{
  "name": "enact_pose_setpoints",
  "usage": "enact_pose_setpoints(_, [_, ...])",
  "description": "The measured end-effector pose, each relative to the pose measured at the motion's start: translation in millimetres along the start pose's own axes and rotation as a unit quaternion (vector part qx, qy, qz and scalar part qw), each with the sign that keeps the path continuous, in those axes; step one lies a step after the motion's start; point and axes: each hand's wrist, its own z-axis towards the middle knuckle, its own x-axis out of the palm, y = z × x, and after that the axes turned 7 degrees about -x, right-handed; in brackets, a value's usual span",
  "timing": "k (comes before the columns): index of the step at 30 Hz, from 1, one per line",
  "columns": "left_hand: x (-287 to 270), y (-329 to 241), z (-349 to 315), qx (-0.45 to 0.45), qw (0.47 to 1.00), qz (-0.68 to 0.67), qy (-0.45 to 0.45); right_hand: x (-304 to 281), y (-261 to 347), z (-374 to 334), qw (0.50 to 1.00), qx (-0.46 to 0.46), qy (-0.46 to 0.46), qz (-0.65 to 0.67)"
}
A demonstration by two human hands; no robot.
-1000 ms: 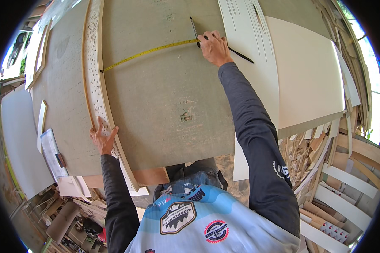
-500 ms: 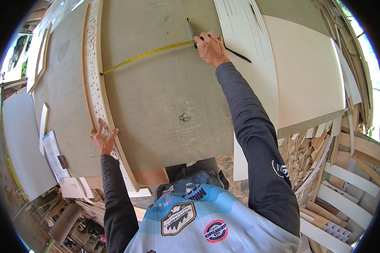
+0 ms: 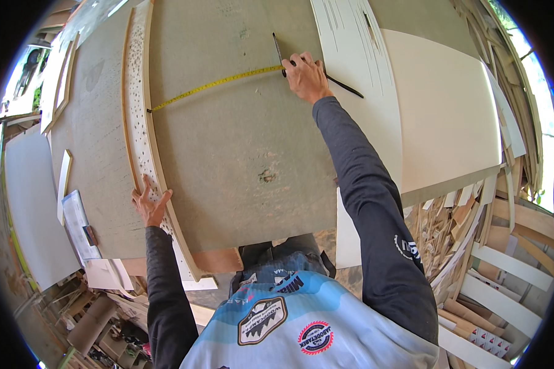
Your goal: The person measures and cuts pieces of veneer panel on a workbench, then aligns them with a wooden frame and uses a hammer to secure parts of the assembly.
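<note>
Left hand (image 3: 151,206): fingers spread across the near part of the long speckled strip (image 3: 139,92), thumb at its right edge; resting on it, not clenched.
Right hand (image 3: 306,77): fingers bent down at the right end of the yellow tape (image 3: 218,81), grasping there; a thin dark blade (image 3: 277,46) juts to the far side, a black strap (image 3: 345,86) trails right. What the palm covers, cannot tell.
Tape: lies across the bench (image 3: 246,141), from the strip's right edge to the right hand, its right end slightly farther away.
Right side: a lined white board (image 3: 363,80), with a plain white panel (image 3: 440,104) beyond it.
Slip risk: a hard rightward pull could unseat the tape's left end, well beyond the left hand's reach.
Skew risk: uneven pressure at the strip's near part could swing its far end.
Snag risk: the strap, overlying the lined board, might catch its edge.
</note>
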Motion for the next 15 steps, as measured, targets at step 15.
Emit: enact_pose_setpoints(15, [-5.7,-13.6,-10.2,-0.036,0.999,-0.003,0.018,-2.4,4.1,-2.6,1.0,-0.015,-0.015,-0.017])
